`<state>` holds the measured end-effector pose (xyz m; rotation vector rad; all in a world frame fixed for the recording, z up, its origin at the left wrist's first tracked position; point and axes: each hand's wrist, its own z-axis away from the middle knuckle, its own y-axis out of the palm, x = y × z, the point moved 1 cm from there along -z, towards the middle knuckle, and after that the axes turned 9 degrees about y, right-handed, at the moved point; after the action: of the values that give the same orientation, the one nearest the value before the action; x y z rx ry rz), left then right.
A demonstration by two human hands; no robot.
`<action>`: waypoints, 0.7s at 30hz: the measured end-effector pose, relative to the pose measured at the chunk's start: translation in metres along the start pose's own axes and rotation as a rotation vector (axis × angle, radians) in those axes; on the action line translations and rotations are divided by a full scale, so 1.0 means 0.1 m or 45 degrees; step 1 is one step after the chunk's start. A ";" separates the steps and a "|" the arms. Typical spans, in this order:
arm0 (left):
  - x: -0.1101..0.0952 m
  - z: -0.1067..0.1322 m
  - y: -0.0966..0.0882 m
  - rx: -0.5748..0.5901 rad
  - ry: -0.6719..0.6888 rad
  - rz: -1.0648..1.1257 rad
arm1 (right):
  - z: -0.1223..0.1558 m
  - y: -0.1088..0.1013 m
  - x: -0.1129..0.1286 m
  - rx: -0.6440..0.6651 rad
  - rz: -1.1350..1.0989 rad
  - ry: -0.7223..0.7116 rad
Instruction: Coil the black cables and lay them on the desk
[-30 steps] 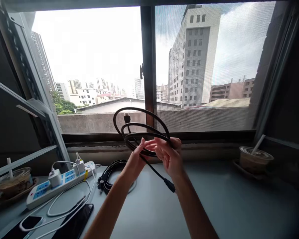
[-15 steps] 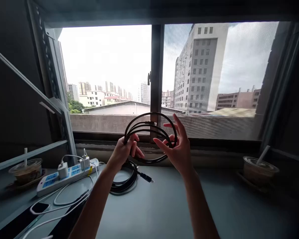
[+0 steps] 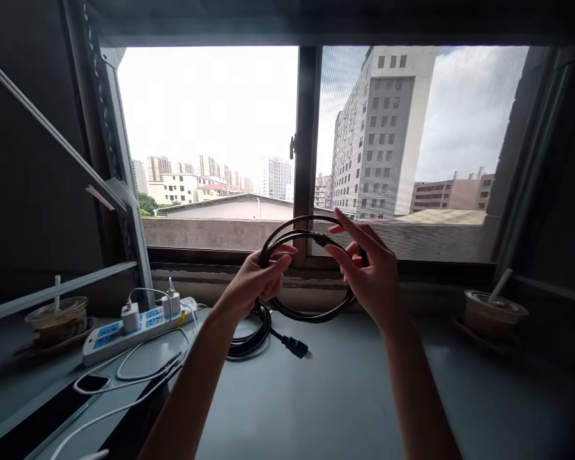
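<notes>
A black cable (image 3: 311,317) is wound into round loops and held up above the desk in front of the window. At the left side of the loops, my left hand (image 3: 263,271) is closed around the strands. My right hand (image 3: 367,259) grips the right side, with some fingers curled on the cable and the index finger stretched upward. A dark connector (image 3: 322,240) on the upper strands lies close to my right thumb. Below, a second coiled black cable (image 3: 249,345) rests on the desk, its plug (image 3: 296,347) pointing right; my left arm partly covers this coil.
A white power strip (image 3: 144,326) with chargers and white cords lies at the left. Lidded cups with straws stand at the left (image 3: 60,319) and right (image 3: 493,313). Dark flat items (image 3: 43,415) lie front left. A metal frame (image 3: 134,243) rises beside the window.
Both hands and the loops have shifted slightly right in view. The loops are gathered closer together, and the connector now sits near my right thumb. My view has turned slightly.
</notes>
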<state>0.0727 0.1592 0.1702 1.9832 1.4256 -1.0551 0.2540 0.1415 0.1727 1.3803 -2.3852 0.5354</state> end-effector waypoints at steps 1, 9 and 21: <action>0.00 0.01 0.00 0.007 0.012 0.025 | 0.00 0.00 0.00 -0.013 0.042 -0.020; 0.04 -0.01 0.01 -0.194 0.022 0.055 | -0.02 0.17 -0.03 -0.135 0.152 -0.115; -0.03 0.04 0.04 -0.487 0.438 -0.508 | 0.00 0.32 -0.12 -0.298 0.414 0.056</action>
<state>0.0751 0.1530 0.1703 1.6909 2.0918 -0.5356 0.2313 0.1653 0.1624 0.8801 -2.5542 0.3461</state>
